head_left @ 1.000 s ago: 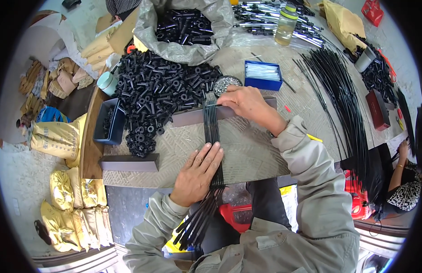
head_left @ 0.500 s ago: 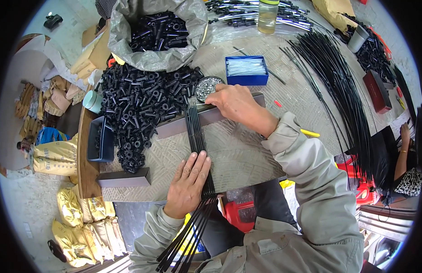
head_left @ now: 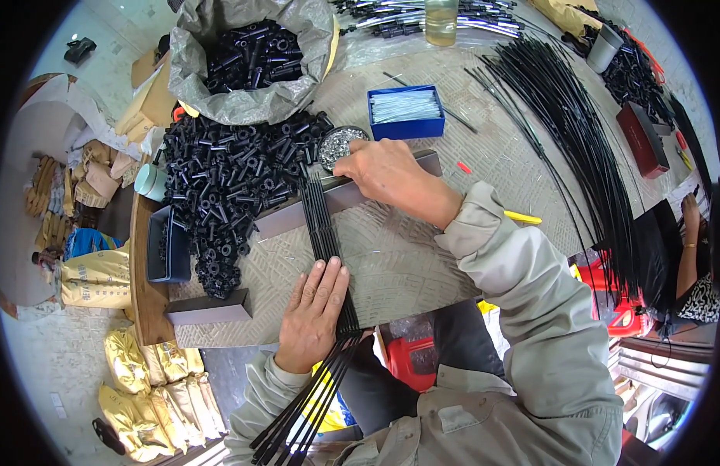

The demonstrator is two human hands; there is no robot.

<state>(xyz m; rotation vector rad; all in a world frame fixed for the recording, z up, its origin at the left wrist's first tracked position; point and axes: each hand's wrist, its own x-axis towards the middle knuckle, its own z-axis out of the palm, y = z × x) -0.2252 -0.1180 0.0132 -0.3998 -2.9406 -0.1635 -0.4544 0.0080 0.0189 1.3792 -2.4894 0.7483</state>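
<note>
A row of thin black cables [head_left: 321,225] lies side by side across the table, their lower ends hanging past its front edge. My left hand [head_left: 312,314] rests flat on them near that edge, fingers stretched out. Beyond, the cables cross a long grey bar [head_left: 282,220]. My right hand [head_left: 391,180] is over this bar with its fingertips pinched together beside the cables' far ends; what they hold, if anything, is too small to name. Just past those fingertips stands a round dish [head_left: 322,152] of small shiny metal pieces.
Black plastic fittings [head_left: 220,175] are heaped at left below a full grey sack [head_left: 251,107]. A blue box [head_left: 410,128] of thin pale sticks stands behind my right hand. More black cables [head_left: 570,124] lie at right, near a yellow-handled tool [head_left: 523,217]. Another person's arm [head_left: 690,241] shows far right.
The whole view has shifted slightly, so the table appears further left. My right fingertips have moved a little nearer from the dish. My left hand stays flat on the cables.
</note>
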